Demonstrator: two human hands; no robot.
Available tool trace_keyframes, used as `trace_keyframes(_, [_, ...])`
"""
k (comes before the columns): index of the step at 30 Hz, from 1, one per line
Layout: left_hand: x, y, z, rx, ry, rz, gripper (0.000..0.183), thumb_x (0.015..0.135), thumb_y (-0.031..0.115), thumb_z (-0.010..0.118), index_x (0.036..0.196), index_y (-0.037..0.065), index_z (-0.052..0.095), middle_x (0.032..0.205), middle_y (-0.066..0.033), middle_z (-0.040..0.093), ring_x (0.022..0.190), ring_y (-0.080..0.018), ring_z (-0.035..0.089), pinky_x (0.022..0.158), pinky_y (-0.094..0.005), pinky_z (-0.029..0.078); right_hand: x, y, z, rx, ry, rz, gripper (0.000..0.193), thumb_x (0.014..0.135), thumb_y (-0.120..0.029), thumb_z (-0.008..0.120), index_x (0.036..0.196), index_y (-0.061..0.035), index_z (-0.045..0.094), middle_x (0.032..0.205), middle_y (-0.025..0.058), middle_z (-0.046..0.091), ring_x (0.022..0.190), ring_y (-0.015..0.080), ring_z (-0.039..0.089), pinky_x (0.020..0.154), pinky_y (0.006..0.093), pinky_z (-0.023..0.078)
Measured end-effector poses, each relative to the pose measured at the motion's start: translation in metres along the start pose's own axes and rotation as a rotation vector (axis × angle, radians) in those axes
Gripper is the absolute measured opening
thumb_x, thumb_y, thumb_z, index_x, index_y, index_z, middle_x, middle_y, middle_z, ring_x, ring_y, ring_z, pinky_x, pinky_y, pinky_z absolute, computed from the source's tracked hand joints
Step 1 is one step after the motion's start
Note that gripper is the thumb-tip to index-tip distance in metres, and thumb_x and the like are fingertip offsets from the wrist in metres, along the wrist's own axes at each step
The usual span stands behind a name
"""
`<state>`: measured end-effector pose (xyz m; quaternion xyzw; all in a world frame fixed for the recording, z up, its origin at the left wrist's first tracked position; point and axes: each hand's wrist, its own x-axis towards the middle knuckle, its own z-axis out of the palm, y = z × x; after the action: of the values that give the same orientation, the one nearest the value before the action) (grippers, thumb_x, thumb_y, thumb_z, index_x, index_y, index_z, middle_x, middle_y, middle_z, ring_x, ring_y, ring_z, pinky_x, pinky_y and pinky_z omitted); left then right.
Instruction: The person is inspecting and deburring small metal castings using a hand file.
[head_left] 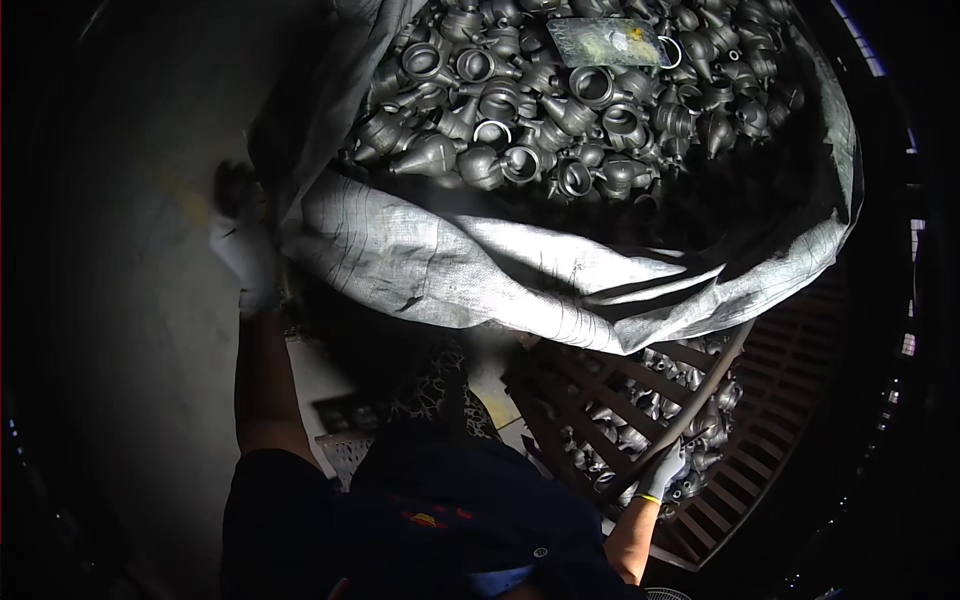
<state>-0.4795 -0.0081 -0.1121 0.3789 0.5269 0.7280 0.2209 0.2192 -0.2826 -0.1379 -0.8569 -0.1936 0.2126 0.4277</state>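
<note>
My left hand (243,240), in a light glove with dark fingertips, is beside the left edge of a large grey woven sack (390,245). The hand is dim and blurred, so its grip cannot be made out. Inside the sack lie many dark grey bulb-shaped metal parts (430,155) with round open ends. At the lower right my right hand (663,472), in a grey glove with a yellow cuff, closes around a curved brown bar (705,392). The bar runs along a slatted metal crate (745,480) that contains more parts (630,437) of this kind.
On top of the heap in the sack rests a worn greenish plate (606,42) with a pale ring (670,52) at its end. The sack's rim is folded outward and sags toward me. A pale perforated crate (345,455) stands on the floor by my left side.
</note>
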Motion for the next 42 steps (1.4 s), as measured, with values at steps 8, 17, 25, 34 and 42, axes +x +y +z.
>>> trace_keyframes(8, [0.023,-0.05,0.173,1.326,-1.134,0.203,0.076,0.076,0.028,0.07,0.14,0.005,0.036,0.126,-0.0203,0.052,0.115,-0.0339,0.052,0.095,-0.0418,0.044,0.0,0.008,-0.001,-0.016,0.134,0.134,0.028,0.095,-0.014,0.049,0.109,0.0052,0.064,0.094,0.0138,0.068,0.077,0.02,0.062,0.072,0.0318,0.051])
trace_keyframes(17, [0.031,-0.164,0.15,1.526,-1.233,0.07,0.075,0.073,0.023,0.065,0.14,0.003,0.038,0.108,-0.0185,0.062,0.1,-0.0322,0.06,0.085,-0.0437,0.047,-0.017,-0.014,0.002,-0.228,0.198,0.149,0.031,0.095,-0.02,0.051,0.106,0.0052,0.065,0.089,0.0166,0.068,0.074,0.0213,0.06,0.069,0.0349,0.049])
trace_keyframes(25, [-0.012,-0.119,0.235,1.299,-1.277,0.392,0.069,0.075,0.035,0.068,0.135,0.01,0.044,0.116,-0.0093,0.057,0.106,-0.0257,0.054,0.085,-0.0465,0.043,-0.019,-0.021,0.01,-0.228,0.271,0.062,0.033,0.095,-0.024,0.051,0.104,0.0028,0.067,0.086,0.0143,0.069,0.07,0.0197,0.061,0.064,0.0338,0.049])
trace_keyframes(34, [-0.036,-0.213,0.293,1.086,-1.327,0.332,0.033,0.082,0.023,0.054,0.114,0.014,0.061,0.106,-0.0102,0.064,0.099,-0.0301,0.06,0.089,-0.0449,0.044,-0.034,-0.071,0.026,-0.29,0.341,0.07,0.038,0.096,-0.029,0.047,0.107,0.0014,0.067,0.086,0.0119,0.069,0.069,0.0168,0.06,0.061,0.0307,0.048])
trace_keyframes(42, [0.029,-0.128,0.291,0.175,-1.083,-0.328,0.019,0.087,0.001,0.062,0.106,0.001,0.064,0.095,-0.0034,0.066,0.088,-0.008,0.059,0.078,-0.0256,0.049,-0.036,-0.187,0.069,-0.344,0.443,-0.05,0.043,0.097,-0.033,0.042,0.11,0.0003,0.066,0.086,0.0098,0.069,0.068,0.0142,0.059,0.059,0.0279,0.047])
